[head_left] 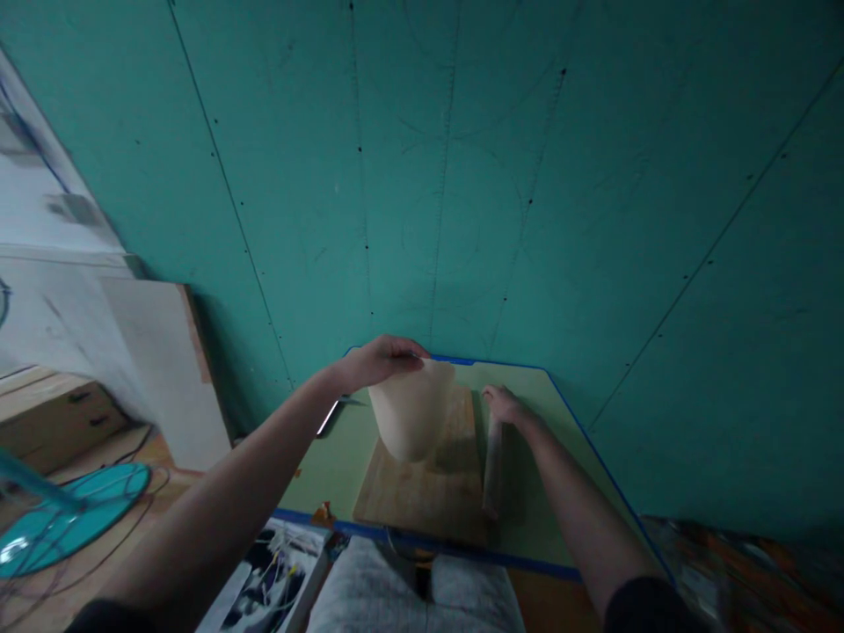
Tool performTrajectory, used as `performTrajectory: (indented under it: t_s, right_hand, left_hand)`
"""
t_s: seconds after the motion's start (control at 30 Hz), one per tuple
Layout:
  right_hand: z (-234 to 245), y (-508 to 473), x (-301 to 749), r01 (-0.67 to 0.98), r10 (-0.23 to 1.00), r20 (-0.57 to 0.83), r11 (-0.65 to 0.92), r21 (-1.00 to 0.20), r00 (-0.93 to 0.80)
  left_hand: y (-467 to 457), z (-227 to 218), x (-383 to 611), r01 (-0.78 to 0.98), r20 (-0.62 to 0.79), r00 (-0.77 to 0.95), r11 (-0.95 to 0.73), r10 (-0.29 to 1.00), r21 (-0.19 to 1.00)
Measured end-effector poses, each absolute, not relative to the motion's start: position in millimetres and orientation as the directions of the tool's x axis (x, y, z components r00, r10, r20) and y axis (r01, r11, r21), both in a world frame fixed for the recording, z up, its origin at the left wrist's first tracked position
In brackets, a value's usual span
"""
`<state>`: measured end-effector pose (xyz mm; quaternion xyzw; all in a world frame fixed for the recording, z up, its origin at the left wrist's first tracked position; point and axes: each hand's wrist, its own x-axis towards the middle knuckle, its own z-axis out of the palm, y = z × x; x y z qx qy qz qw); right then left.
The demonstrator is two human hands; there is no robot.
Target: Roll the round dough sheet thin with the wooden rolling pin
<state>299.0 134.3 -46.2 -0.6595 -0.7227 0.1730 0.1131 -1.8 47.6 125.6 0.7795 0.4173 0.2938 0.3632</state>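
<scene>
My left hand (392, 353) is closed on the upper edge of a thin, pale sheet of dough (410, 413), which hangs down in a rounded flap over a wooden board (422, 497). Its lower edge curves just above or against the board; I cannot tell which. To the right of the board, a wooden rolling pin (492, 466) lies lengthwise on the table. My right hand (502, 403) has its fingers closed at the pin's far end.
The light green table (541, 492) has blue edging and stands against a green wall (448, 176). A phone-like object (330, 419) lies left of the board. An open box of cables (273, 571) is below left. A turquoise round base (98, 505) stands on the floor.
</scene>
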Motion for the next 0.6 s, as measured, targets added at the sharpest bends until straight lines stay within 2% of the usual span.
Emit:
performTrajectory:
  t_s: [0.13,0.23,0.47,0.53,0.6]
  right_hand:
    - [-38,133,289,0.911,0.994,-0.025,0.086,-0.402,-0.105]
    - [-35,126,279,0.903,0.996,0.031,0.092,-0.420,-0.087]
    - [-4,85,254,0.825,0.949,0.313,0.208,-0.526,-0.040]
    - [16,66,245,0.733,0.923,0.364,0.331,-0.594,-0.122]
    - [37,48,234,0.537,0.874,0.376,0.486,-0.690,-0.307]
  left_hand:
    - [45,129,-1,0.480,0.122,0.472,-0.371,0.873,0.795]
    - [44,130,-2,0.455,0.147,0.486,-0.393,0.862,0.799]
    - [44,117,1,0.390,0.192,0.569,-0.468,0.800,0.793]
    - [47,112,4,0.377,0.186,0.587,-0.469,0.788,0.799]
    - [49,109,6,0.377,0.178,0.588,-0.462,0.789,0.803]
